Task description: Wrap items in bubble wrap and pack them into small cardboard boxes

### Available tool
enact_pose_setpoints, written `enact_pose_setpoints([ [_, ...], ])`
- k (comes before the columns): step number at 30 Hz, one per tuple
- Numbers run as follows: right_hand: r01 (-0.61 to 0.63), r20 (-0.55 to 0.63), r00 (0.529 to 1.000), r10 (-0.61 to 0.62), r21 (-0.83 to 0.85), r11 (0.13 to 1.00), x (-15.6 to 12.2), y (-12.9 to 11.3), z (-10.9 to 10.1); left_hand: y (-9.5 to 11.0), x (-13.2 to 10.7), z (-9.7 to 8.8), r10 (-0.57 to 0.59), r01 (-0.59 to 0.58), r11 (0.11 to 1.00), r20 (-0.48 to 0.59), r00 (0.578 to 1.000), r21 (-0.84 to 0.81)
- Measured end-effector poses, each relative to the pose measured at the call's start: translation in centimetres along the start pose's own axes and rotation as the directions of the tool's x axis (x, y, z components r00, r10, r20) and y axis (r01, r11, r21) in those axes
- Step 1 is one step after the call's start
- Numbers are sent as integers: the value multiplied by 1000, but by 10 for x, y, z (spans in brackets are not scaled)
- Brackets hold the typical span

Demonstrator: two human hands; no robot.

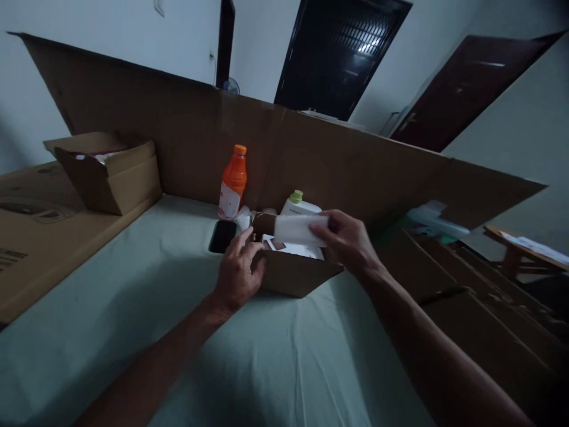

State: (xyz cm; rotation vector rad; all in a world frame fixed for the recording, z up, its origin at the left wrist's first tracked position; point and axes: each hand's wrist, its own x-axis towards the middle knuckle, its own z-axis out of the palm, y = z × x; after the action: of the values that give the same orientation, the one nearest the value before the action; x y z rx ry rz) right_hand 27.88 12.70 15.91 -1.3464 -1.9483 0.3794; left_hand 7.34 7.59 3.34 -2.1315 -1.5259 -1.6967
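A small open cardboard box (293, 274) sits on a pale green cloth (178, 332). My left hand (237, 273) grips the box's near left edge, fingers curled over the rim. My right hand (349, 240) holds a white rectangular packet (296, 228) just above the box opening. Inside the box I see white items (291, 248). Behind the box stand an orange bottle (232, 182) with an orange cap and a white bottle (299, 204) with a green cap. A black phone (222, 236) lies flat to the left of the box.
A tall cardboard sheet (311, 154) stands as a wall behind everything. Another open cardboard box (109, 172) rests on flat cardboard at the left. More flattened cardboard (466, 296) lies at the right, with a wooden stand (524, 252) beyond. Dark doors are in the background.
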Motion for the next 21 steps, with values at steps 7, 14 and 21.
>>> enact_pose_setpoints([
  [7, -50, 336, 931, 144, -274, 960, 49, -20, 59, 7, -8, 0, -54, 53, 998, -50, 997, -26],
  [14, -55, 380, 910, 165, -284, 957, 50, -43, 72, 4, -16, 2, -133, 138, 981, 46, 990, -135],
  [21, -86, 434, 876, 210, -289, 954, 48, -45, 87, 1, -23, 6, -93, 97, 982, 34, 995, -160],
])
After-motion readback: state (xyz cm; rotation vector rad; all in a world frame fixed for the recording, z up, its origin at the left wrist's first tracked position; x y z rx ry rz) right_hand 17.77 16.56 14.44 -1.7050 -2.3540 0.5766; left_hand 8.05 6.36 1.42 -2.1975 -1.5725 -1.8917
